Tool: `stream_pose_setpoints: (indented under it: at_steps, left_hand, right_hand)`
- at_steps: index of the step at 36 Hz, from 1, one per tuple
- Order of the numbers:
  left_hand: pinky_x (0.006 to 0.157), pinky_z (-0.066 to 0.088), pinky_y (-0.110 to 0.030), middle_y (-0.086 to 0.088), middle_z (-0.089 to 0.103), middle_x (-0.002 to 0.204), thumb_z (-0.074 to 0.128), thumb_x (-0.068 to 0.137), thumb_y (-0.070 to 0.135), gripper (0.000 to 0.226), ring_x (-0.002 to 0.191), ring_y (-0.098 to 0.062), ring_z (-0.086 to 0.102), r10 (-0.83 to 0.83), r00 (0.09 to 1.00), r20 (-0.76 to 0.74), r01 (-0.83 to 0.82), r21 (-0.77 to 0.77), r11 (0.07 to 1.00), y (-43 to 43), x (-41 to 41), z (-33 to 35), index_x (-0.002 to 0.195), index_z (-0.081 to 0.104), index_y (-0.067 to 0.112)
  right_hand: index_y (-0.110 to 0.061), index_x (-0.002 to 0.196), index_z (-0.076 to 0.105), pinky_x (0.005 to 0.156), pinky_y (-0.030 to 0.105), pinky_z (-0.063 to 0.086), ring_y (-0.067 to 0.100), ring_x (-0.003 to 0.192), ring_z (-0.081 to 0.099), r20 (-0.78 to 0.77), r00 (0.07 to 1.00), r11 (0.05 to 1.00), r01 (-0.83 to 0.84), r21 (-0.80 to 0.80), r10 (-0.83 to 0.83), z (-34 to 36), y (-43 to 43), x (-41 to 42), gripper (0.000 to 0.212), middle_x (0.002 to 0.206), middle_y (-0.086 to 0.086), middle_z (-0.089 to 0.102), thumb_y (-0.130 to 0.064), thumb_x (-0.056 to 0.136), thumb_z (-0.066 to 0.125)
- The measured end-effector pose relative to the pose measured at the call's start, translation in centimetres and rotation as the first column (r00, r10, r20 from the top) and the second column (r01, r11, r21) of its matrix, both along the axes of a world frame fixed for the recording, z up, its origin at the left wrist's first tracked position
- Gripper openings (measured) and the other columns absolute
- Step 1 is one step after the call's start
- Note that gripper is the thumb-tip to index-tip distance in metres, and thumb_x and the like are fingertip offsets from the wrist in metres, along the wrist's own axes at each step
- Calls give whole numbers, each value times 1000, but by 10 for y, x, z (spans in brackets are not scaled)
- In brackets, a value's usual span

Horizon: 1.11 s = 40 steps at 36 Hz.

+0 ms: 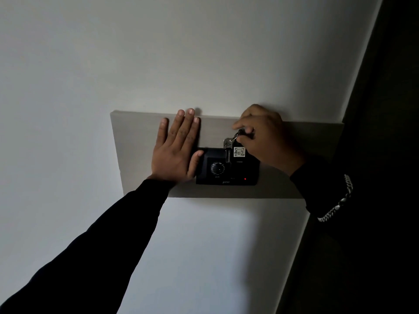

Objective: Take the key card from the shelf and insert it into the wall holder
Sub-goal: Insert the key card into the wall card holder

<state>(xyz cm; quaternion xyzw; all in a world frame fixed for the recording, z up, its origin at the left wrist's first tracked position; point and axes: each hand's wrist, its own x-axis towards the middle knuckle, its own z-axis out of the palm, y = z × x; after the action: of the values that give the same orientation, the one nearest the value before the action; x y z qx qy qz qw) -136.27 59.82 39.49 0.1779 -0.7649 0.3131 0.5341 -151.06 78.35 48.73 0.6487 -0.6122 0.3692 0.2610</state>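
The left hand (175,150) lay flat and released against a grey panel (136,155) on the white wall (90,64), fingers spread upward, its thumb touching the left edge of the black holder (226,173). The holder sat on the panel, with a round grille on its face and a small red light (245,179) lit near its lower right. The right hand (267,141) came in from the right, a chain bracelet (337,205) over its dark sleeve, and pinched a ring (238,134) between thumb and fingertips. From the ring hung a metal key (227,148) and the dark card (239,152), which bore a white label reading 402. The card stood upright at the holder's top edge; how deep it sat in the slot could not be told in the dim light.
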Motion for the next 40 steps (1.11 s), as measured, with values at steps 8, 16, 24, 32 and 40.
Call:
stream_pose_setpoints:
  at_steps: [8,16,24,32,40]
  left_hand:
    - [127,9,-52,-12,16,166,26,98,54,76,157,-27,9,73,996,47,-73,1,997,0,2,-1,157,17,8]
    - [127,6,-50,-13,19,167,24,98,57,78,157,-27,10,97,994,45,-96,-13,995,-3,1,-3,157,16,8]
    - [128,2,-48,-10,10,167,24,97,58,79,157,-27,8,90,995,45,-90,-15,996,-4,0,-3,158,14,9]
    - [128,1,-47,-10,9,167,24,98,60,80,157,-27,7,98,994,52,-98,-15,995,-4,1,-4,158,14,8]
    - [128,3,-50,-10,6,168,23,99,60,79,157,-27,4,98,988,121,-107,72,992,5,6,0,158,11,9]
  right_hand:
    - [-7,73,77,64,28,46,16,63,59,13,1000,996,-19,-83,20,-2,0,-6,6,73,7,70,-13,73,76]
    - [-3,77,76,67,36,52,24,68,65,-8,998,986,-62,-155,61,-10,0,-6,12,74,13,73,-15,76,76]
    - [-2,77,74,66,40,51,27,69,64,-20,997,980,-71,-186,68,-19,-3,-8,12,75,15,70,-14,79,73]
    - [1,79,73,66,34,52,25,70,65,-22,999,976,-44,-213,41,-38,1,-9,14,78,15,71,-12,80,73]
    - [-3,95,73,76,37,56,23,80,67,25,999,976,-36,-213,42,-45,9,-3,16,92,13,72,-12,82,69]
